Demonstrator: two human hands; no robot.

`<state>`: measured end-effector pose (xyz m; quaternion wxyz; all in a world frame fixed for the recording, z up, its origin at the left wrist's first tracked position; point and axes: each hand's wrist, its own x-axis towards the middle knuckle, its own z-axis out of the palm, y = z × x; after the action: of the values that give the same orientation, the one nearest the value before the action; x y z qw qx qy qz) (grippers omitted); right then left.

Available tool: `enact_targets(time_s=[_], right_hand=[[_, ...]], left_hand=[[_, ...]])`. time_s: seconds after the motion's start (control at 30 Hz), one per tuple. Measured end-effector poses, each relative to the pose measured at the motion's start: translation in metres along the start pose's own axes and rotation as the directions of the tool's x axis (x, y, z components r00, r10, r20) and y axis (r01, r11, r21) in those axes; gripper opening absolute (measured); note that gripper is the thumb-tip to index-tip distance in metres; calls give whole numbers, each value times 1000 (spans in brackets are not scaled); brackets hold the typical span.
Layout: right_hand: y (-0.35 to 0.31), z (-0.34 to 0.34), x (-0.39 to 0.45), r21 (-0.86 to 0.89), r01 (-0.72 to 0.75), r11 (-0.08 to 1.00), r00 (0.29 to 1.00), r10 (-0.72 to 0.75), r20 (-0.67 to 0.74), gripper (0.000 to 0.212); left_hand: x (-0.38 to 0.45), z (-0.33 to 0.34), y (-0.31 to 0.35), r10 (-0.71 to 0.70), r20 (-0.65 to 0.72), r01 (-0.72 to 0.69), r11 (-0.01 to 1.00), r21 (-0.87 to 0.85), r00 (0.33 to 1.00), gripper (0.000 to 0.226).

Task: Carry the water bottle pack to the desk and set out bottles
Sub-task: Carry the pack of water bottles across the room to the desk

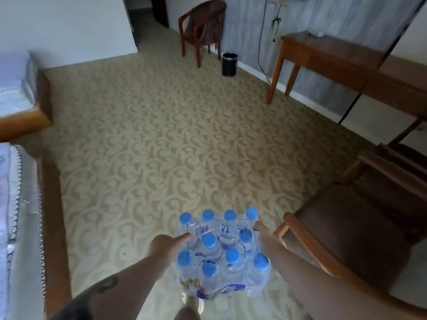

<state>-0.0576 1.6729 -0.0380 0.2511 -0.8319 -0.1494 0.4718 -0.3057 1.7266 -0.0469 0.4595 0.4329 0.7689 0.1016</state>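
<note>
A shrink-wrapped pack of water bottles (221, 252) with blue caps hangs low in front of me, above the patterned carpet. My left hand (166, 244) grips its left side, fingers pressed into the plastic wrap. On the pack's right side my right hand (265, 236) holds the wrap near the far corner. The wooden desk (328, 54) stands against the wall at the upper right, well away from the pack.
A wooden armchair (351, 229) sits close on my right. Beds (18, 204) line the left edge. A second chair (203, 26) and a black waste bin (230, 63) stand by the far wall. Cables hang above the desk. Open carpet (173, 135) lies ahead.
</note>
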Motion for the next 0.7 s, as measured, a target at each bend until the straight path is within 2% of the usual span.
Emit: enact_targets(time_s=[0.03, 0.1, 0.17, 0.23, 0.3, 0.37, 0.43, 0.5, 0.57, 0.7], right_hand=[[-17, 3, 15, 47, -6, 999, 1000, 7, -13, 34], [-46, 10, 43, 105, -32, 994, 999, 37, -40, 17], [-74, 17, 76, 171, -69, 983, 995, 80, -57, 24], [-99, 23, 102, 170, -66, 983, 993, 81, -85, 30], [-133, 23, 124, 203, -74, 976, 990, 97, -105, 26], [-158, 26, 150, 183, -101, 978, 987, 121, -102, 23], [-188, 24, 166, 126, -145, 981, 978, 161, -129, 32], [-215, 18, 190, 210, -181, 961, 969, 211, -131, 40], [-248, 5, 215, 209, -202, 957, 969, 226, -98, 45], [-308, -29, 279, 367, -139, 920, 970, 202, -137, 45]], left_hand=[[21, -1, 14, 14, 7, -14, 1000, 4, 1000, 48], [56, -4, 41, 31, 34, -33, 999, 36, 999, 44], [97, -7, 73, 45, 54, -48, 998, 42, 997, 44], [132, -7, 107, 43, 68, -51, 991, 122, 997, 44], [166, -8, 148, 46, 71, -54, 992, 115, 996, 42], [197, -8, 187, 66, 50, -74, 982, 174, 997, 42], [224, -6, 227, 86, 65, -97, 976, 193, 994, 43], [250, 2, 267, 109, 85, -124, 971, 204, 990, 43], [276, 13, 310, 136, 104, -155, 968, 199, 985, 44], [321, 49, 386, 167, 98, -183, 965, 189, 981, 49]])
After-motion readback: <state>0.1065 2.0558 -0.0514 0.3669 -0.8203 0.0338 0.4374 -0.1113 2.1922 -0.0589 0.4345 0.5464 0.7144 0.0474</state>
